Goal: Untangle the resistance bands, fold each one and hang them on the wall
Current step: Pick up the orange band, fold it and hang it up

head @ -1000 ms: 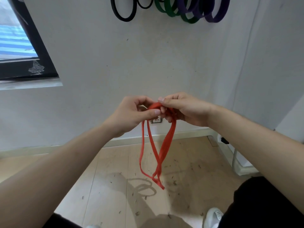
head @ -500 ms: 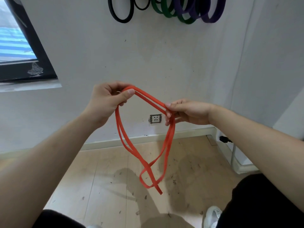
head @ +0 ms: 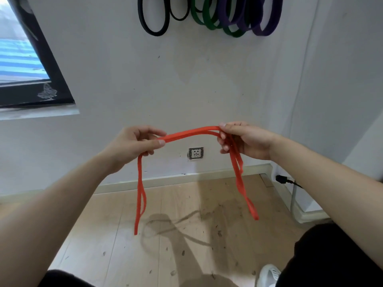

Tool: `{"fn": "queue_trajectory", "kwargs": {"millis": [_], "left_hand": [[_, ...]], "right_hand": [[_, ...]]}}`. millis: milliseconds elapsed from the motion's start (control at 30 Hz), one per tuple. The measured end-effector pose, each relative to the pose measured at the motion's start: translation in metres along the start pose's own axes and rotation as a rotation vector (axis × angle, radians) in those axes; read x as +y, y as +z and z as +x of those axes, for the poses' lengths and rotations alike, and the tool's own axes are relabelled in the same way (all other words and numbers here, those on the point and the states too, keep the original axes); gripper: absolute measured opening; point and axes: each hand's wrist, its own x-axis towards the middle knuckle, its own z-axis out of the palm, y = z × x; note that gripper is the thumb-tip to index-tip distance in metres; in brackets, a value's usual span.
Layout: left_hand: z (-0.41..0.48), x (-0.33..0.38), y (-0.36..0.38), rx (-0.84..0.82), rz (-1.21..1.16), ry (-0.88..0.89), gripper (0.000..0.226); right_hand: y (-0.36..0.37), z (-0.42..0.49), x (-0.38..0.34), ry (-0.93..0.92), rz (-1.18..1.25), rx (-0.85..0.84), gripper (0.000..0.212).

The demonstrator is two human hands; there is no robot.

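A red resistance band [head: 189,133] stretches doubled between my two hands at chest height in front of the white wall. My left hand [head: 132,146] pinches it between thumb and fingers, and a long loop hangs down from that hand. My right hand [head: 242,139] grips the other part, with a second loop dangling below it. High on the wall hang a black band [head: 154,27], a green band [head: 217,25] and a purple band [head: 263,27]; their tops are cut off by the frame.
A wall socket [head: 195,153] sits low on the wall between my hands. A dark-framed window [head: 31,79] is at the left. A black plug and cable [head: 284,180] lie by the right corner. The wooden floor [head: 176,235] is littered with small debris. A white shoe [head: 268,275] shows below.
My hands have moved apart and level with each other. The band, first bunched between them with one hanging loop, now spans horizontally with a loop hanging from each hand.
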Motion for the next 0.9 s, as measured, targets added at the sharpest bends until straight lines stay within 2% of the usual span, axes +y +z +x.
{"fn": "queue_trajectory", "kwargs": {"millis": [133, 233, 400, 600, 700, 800, 900], "left_hand": [[-0.005, 0.011, 0.019, -0.132, 0.03, -0.022, 0.04], [-0.004, 0.02, 0.039, -0.132, -0.082, 0.022, 0.04], [-0.003, 0.032, 0.059, -0.058, -0.206, 0.138, 0.031], [-0.002, 0.034, 0.056, 0.044, -0.094, 0.204, 0.021], [0.003, 0.035, 0.048, 0.156, -0.14, 0.207, 0.012], [0.009, 0.03, 0.027, 0.304, -0.22, 0.208, 0.013], [0.01, 0.017, 0.015, 0.354, -0.225, 0.182, 0.013]], "right_hand": [[0.014, -0.002, -0.009, -0.046, -0.003, -0.046, 0.03], [0.027, 0.0, -0.01, -0.059, -0.042, -0.111, 0.032], [0.045, 0.003, -0.012, -0.061, -0.092, -0.145, 0.035], [0.044, 0.003, -0.012, -0.012, -0.076, -0.187, 0.033], [0.031, 0.003, -0.005, 0.075, -0.098, -0.239, 0.034], [0.01, 0.001, 0.005, 0.153, -0.102, -0.273, 0.034], [-0.008, -0.002, 0.01, 0.183, -0.102, -0.263, 0.031]]}}
